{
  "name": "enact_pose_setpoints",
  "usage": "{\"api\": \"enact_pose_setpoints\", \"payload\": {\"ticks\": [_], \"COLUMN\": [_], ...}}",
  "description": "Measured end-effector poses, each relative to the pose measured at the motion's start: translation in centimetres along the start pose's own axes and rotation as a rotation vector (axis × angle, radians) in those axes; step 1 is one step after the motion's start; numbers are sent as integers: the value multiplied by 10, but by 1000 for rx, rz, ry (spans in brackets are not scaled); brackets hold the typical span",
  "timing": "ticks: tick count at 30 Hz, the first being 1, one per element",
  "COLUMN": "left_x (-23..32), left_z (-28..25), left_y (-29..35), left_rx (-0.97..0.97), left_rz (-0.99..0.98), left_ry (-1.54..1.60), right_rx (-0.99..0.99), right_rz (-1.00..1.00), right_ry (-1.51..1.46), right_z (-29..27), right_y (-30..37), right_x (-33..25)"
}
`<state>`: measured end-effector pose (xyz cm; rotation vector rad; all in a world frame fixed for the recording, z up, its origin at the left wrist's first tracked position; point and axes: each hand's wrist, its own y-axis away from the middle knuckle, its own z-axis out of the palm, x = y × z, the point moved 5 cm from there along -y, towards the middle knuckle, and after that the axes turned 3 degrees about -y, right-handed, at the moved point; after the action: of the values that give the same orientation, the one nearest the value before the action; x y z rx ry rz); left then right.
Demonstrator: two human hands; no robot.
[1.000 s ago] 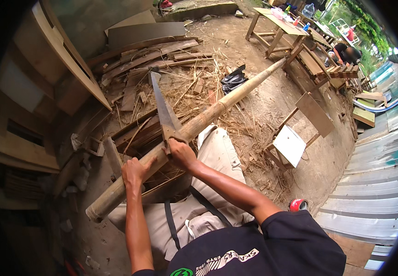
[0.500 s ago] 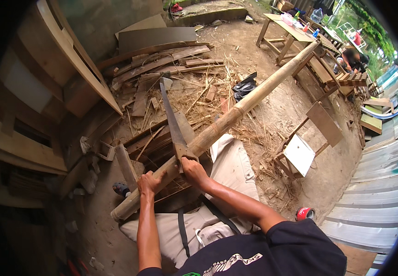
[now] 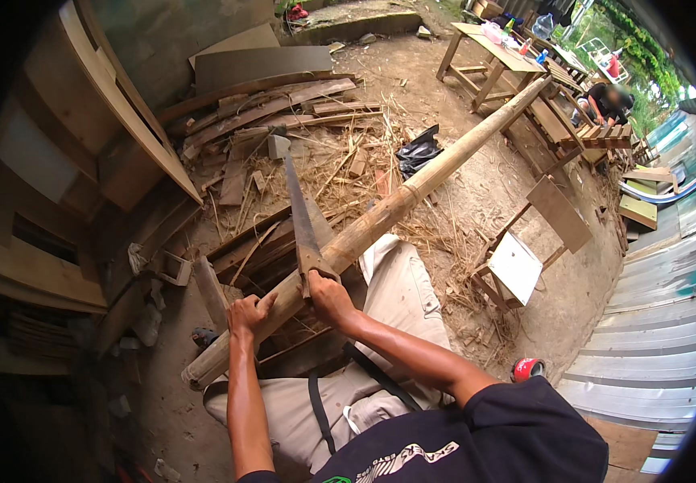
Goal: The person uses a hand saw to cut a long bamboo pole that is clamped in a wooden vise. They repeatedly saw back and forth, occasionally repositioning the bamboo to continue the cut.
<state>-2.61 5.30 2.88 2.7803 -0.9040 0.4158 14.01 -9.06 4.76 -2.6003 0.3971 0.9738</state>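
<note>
A long bamboo pole (image 3: 436, 171) runs slantwise from the near left, over the wooden pieces below, to the far right. My left hand (image 3: 248, 315) is closed over the pole close to its near end, thumb pointing along it. A handsaw (image 3: 303, 216) with a wooden handle is gripped in my right hand (image 3: 332, 300). Its blade points away from me and crosses the pole just past my left hand. Whether the teeth have cut into the bamboo cannot be seen. My leg in beige trousers (image 3: 400, 294) lies beneath the pole.
Scrap boards (image 3: 291, 101) and bamboo splinters cover the ground ahead. Wooden furniture (image 3: 82, 121) stands at left. A small chair (image 3: 517, 270), a red can (image 3: 527, 369) and metal sheeting (image 3: 646, 346) are at right. Another person (image 3: 608, 103) works beyond, near a table (image 3: 497, 50).
The saw has slid slightly toward me, its tip now lower in view. Both hands keep their grips. The whole scene has shifted a little left as my head moved.
</note>
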Motion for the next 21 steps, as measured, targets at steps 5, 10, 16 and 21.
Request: {"api": "enact_pose_setpoints", "payload": {"ticks": [5,10,16,21], "left_x": [19,39,36,27], "left_z": [-12,-11,5,12], "left_y": [31,63,57,51], "left_rx": [176,310,318,207], "left_rz": [150,265,142,93], "left_ry": [-79,-9,8,-56], "right_rx": [-43,-57,-389,-353], "right_rz": [7,-64,-175,-65], "right_ry": [191,115,273,263], "right_z": [-16,-37,-33,-41], "right_y": [-30,-75,-73,-66], "right_x": [17,51,56,43]}}
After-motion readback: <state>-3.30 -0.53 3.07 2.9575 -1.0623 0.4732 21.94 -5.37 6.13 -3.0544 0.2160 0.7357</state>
